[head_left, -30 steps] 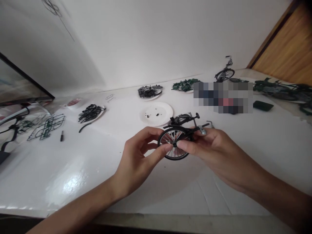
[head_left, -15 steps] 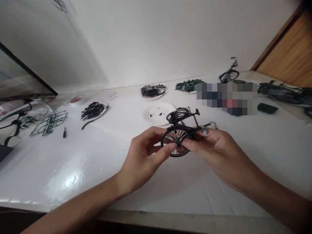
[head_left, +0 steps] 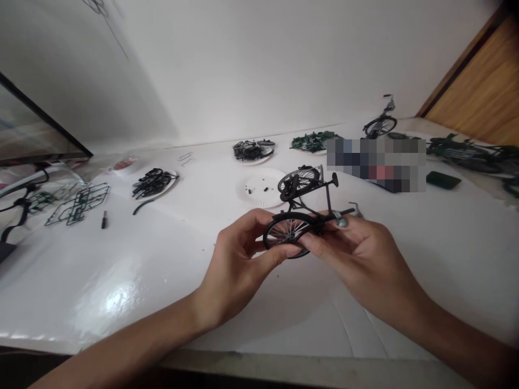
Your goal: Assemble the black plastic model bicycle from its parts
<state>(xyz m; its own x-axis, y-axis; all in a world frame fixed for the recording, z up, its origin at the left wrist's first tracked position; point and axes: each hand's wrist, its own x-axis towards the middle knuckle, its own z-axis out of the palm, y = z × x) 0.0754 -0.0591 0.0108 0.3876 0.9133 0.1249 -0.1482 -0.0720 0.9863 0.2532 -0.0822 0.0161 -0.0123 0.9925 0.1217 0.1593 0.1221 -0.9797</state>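
Note:
A small black model bicycle (head_left: 308,202) is held above the white table between both my hands. My left hand (head_left: 247,259) grips its near wheel (head_left: 288,233), thumb in front of the rim and fingers behind. On the other side, my right hand (head_left: 352,248) is closed around the frame and handlebar end, its thumb lying by the wheel's hub. The saddle and the other wheel stick up at the far side. Its silver headlamp (head_left: 341,220) shows at my right fingers. Most fingertips are hidden behind the bicycle.
Behind it lies a white paper plate (head_left: 251,200) with tiny black parts. Plates of black parts (head_left: 152,183) and green parts (head_left: 314,141) stand farther back. Green sprues (head_left: 81,204) and a small screwdriver (head_left: 104,220) lie left. Another model bicycle (head_left: 380,125) stands back right, near a blurred-out patch.
The bicycle has tilted a little in my hands, so its saddle and far wheel show more openly. My left thumb has slid slightly along the near wheel's lower rim.

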